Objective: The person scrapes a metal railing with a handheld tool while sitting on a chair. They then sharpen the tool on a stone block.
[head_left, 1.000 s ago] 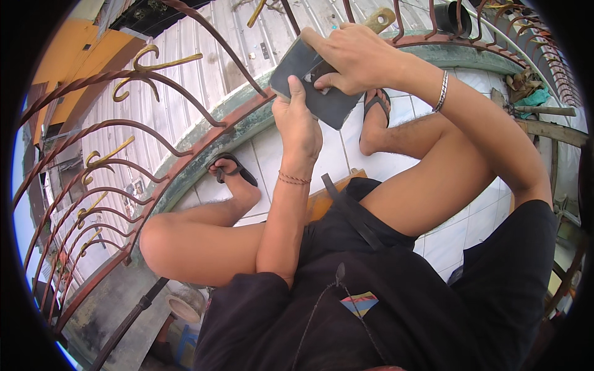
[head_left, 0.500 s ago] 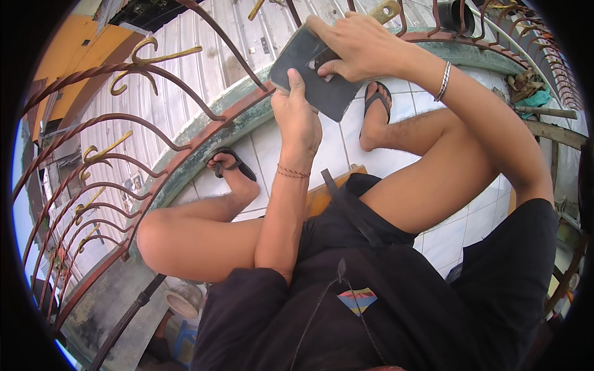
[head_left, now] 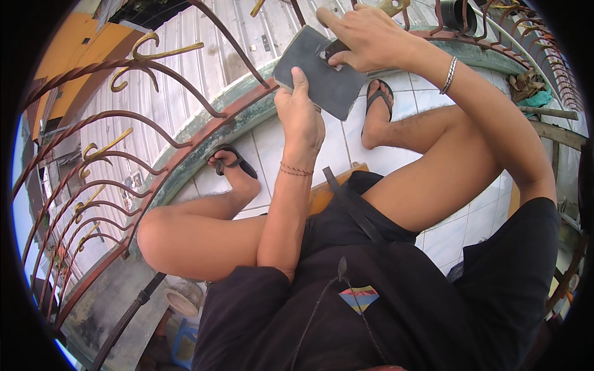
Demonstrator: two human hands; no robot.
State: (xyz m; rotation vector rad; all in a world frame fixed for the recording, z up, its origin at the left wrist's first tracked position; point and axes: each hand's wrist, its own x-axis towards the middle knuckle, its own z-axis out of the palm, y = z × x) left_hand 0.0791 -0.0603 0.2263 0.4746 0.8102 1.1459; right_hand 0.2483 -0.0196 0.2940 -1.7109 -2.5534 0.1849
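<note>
My left hand (head_left: 301, 117) grips a dark grey flat rectangular slab (head_left: 306, 62) by its near left edge, thumb on top and the other fingers underneath. The slab is held up above the tiled floor, beyond my knees. My right hand (head_left: 371, 40) is closed around a putty knife with a wooden handle (head_left: 393, 6), whose holed end sticks out past my knuckles. Its dark blade lies at the slab's upper face, where a small whitish patch shows. My right index finger stretches out toward the far left. Most of the blade is hidden by my fingers.
A curved low ledge (head_left: 247, 102) with a rusty metal railing (head_left: 210, 102) bends around the front and left. Beyond it lies a corrugated roof (head_left: 204, 43). A black pot (head_left: 458, 17) stands at the far right, near a teal cloth (head_left: 537, 99). White tiles (head_left: 334, 145) cover the floor.
My right hand has shifted slightly up and right along the slab with the putty knife. The slab has moved a little right in view, and more of its face shows.
</note>
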